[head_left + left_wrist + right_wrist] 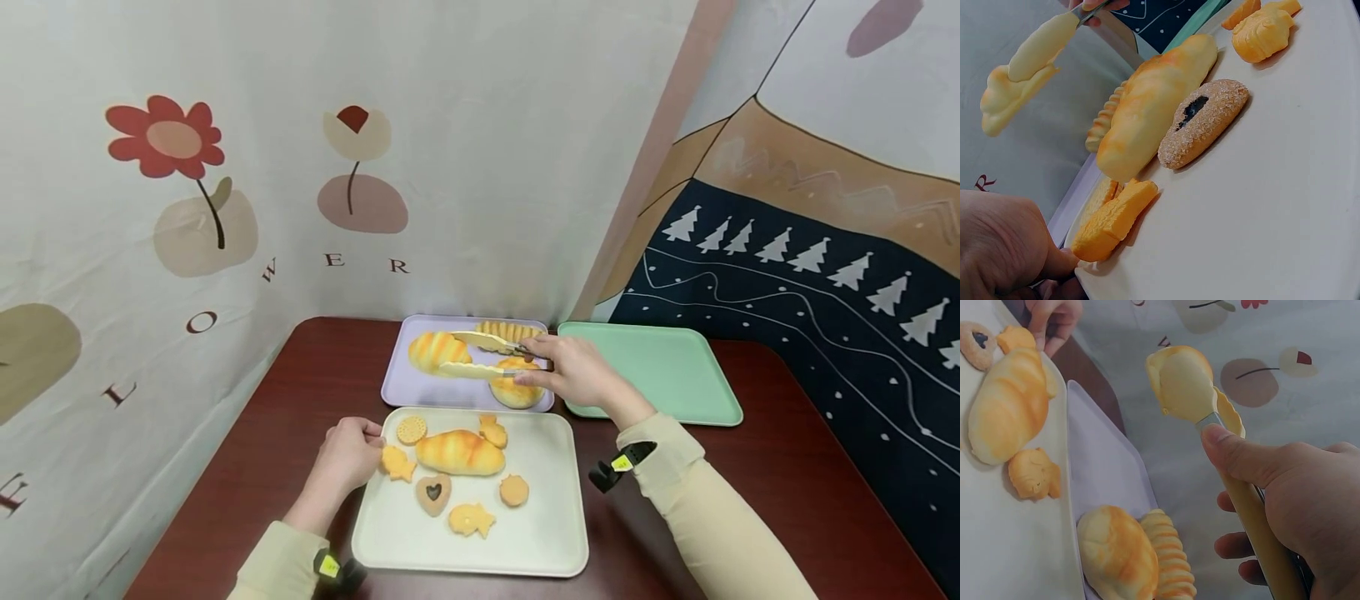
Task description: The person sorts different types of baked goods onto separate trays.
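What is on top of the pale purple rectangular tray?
A ridged golden bread and a rounded golden-brown bun. A striped yellow roll, gripped in cream-and-silver tongs, hangs above the tray. Whatever lies directly beneath the bread and bun is covered, so I cannot tell.

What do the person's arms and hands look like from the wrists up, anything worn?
The left hand and right hand are ungloved. Long cream sleeves end near the wrists. Each side wears a black wrist device with a bright yellow-green patch.
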Demonstrator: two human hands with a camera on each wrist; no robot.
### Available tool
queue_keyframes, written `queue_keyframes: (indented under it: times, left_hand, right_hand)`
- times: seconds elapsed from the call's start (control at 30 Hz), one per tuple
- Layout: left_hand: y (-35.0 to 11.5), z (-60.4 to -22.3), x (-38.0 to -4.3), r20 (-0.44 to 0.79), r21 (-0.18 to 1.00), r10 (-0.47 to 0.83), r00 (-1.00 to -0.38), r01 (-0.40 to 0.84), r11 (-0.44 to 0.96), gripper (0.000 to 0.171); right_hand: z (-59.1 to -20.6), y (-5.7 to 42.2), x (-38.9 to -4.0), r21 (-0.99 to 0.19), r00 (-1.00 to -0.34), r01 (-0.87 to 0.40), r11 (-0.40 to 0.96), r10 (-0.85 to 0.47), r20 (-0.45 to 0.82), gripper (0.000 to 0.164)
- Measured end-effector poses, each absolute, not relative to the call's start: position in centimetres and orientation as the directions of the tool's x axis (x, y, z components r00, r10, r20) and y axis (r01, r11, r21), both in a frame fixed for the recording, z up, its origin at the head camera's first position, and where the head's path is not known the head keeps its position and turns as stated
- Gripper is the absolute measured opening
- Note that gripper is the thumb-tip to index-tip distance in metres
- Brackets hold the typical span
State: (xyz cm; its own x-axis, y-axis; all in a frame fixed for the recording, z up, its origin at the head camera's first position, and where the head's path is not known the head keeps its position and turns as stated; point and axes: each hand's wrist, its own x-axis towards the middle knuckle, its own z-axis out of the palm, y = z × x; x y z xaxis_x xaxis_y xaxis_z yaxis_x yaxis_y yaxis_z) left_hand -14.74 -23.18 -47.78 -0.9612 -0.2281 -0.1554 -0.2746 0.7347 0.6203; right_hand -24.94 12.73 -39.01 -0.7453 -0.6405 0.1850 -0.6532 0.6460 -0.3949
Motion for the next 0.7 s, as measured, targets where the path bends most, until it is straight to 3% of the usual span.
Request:
queue_keyframes:
  times: [0.37,0.7]
  left_hand:
    - [-23.0,-47.5,-14.8,-0.164,0.612,-0.235,-0.958,-0.286,0.738,0.013]
    - [-22.9,-47.5,-14.8,-0.183,0.609,-0.240,-0.953,-0.301,0.733,0.013]
  right_hand:
    - [-39.5,11.8,-27.4,-0.419,-0.796,-0.585,0.694,-0.590,0.134,0.071]
    - [-40.0,10.8,-29.7,-0.432,-0.803,-0.570,0.699,-0.584,0.115,0.060]
